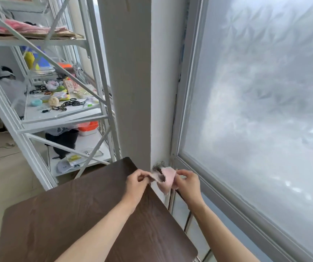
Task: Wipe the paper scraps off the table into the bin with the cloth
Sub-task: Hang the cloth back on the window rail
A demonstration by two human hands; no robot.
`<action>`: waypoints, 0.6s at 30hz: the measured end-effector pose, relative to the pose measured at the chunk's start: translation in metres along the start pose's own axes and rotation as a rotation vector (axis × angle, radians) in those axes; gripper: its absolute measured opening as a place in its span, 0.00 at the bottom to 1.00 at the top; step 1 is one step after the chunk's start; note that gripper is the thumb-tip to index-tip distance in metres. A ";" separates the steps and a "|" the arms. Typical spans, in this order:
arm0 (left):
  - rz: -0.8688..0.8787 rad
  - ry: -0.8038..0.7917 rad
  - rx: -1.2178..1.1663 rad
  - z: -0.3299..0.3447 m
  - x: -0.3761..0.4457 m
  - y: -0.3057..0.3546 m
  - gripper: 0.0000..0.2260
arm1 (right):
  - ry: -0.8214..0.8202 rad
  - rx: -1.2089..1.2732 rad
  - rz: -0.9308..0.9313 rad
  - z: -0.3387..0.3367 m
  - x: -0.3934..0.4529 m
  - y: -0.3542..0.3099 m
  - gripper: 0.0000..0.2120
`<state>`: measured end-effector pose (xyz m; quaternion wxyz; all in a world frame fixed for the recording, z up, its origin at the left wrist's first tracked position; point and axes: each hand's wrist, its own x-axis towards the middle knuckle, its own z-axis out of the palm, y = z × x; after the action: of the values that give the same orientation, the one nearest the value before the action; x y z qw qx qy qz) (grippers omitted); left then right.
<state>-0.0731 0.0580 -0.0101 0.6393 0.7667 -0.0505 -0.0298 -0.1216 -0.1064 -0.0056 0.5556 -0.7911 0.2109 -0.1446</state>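
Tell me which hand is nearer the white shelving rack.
Left. The left hand holds the pink cloth over the table's far edge, on the side toward the shelving rack; the right hand is by the window.

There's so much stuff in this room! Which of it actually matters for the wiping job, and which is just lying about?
Part of the job:
- pink cloth, held by the left hand and right hand
- dark wooden table
No paper scraps or bin show.

Just lying about:
- white shelf rack with its clutter
- orange box
- black bag
- frosted window
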 end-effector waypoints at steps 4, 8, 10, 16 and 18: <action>-0.068 -0.042 -0.039 0.017 0.001 -0.001 0.02 | 0.259 0.021 -0.009 -0.017 -0.006 0.009 0.05; -0.037 -0.086 0.212 0.030 0.009 -0.014 0.04 | 0.545 -0.076 -0.029 -0.029 -0.004 0.010 0.03; -0.030 -0.078 0.365 0.036 0.017 -0.025 0.07 | 0.563 -0.113 -0.031 -0.029 0.002 0.013 0.04; -0.254 -0.093 0.450 0.053 0.048 -0.060 0.11 | 0.389 -0.244 -0.052 -0.004 0.031 0.023 0.02; -0.323 -0.120 0.447 0.058 0.054 -0.061 0.11 | 0.249 -0.347 -0.033 0.003 0.040 0.029 0.06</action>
<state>-0.0230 0.0059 -0.0795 0.4372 0.8837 0.0291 -0.1649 -0.0903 -0.1323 -0.0341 0.3781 -0.8544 0.2867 -0.2119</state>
